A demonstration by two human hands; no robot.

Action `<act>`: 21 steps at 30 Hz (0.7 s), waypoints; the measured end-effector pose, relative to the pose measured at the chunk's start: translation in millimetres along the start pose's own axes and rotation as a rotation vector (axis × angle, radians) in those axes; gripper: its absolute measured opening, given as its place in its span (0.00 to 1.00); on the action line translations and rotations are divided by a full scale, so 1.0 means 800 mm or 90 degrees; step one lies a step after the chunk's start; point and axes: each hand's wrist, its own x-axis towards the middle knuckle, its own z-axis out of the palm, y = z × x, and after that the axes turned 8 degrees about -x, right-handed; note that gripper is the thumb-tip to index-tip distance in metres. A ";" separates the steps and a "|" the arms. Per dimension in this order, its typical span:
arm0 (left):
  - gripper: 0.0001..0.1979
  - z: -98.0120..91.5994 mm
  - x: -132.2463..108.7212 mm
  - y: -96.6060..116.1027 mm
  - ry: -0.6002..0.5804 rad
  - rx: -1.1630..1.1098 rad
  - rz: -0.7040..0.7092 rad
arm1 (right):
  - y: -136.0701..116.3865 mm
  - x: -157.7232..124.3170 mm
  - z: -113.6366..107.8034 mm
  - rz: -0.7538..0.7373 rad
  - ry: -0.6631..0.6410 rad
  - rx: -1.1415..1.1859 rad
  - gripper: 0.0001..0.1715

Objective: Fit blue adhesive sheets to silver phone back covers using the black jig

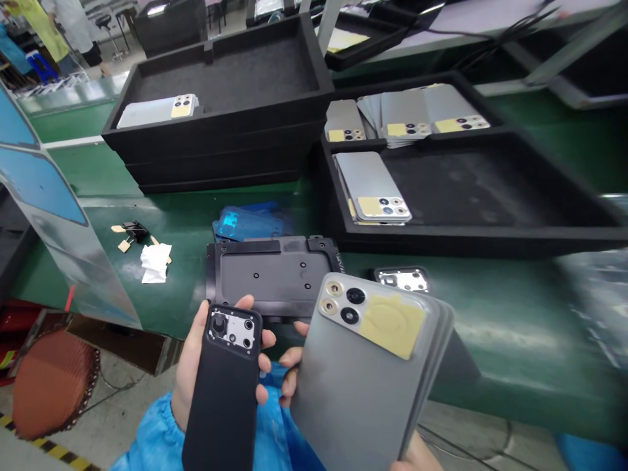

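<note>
My left hand (192, 366) is wrapped round a black phone body (223, 386), camera end up, at the lower middle. My right hand (293, 366) grips a stack of several silver phone back covers (363, 379) with a yellow sticker beside the camera holes; only its fingertips and part of the palm show. A black metal fixture plate (272, 275) lies on the green bench just beyond both hands. Another black phone body (403, 279) peeks out behind the stack.
A black foam tray (490, 242) at the right holds more silver covers (375, 186). A stack of black trays (216, 140) at the back left holds one cover (159, 111). Blue films (248, 222), white cloth (156, 261) and small tabs (128, 234) lie on the bench. People stand far left.
</note>
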 end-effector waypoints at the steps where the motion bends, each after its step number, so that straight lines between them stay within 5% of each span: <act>1: 0.22 0.000 0.000 0.000 0.007 -0.003 -0.003 | 0.000 0.000 -0.001 -0.002 -0.005 0.010 0.53; 21: 0.18 0.001 0.010 -0.001 0.016 -0.041 -0.037 | -0.007 0.007 -0.004 0.008 -0.044 0.072 0.48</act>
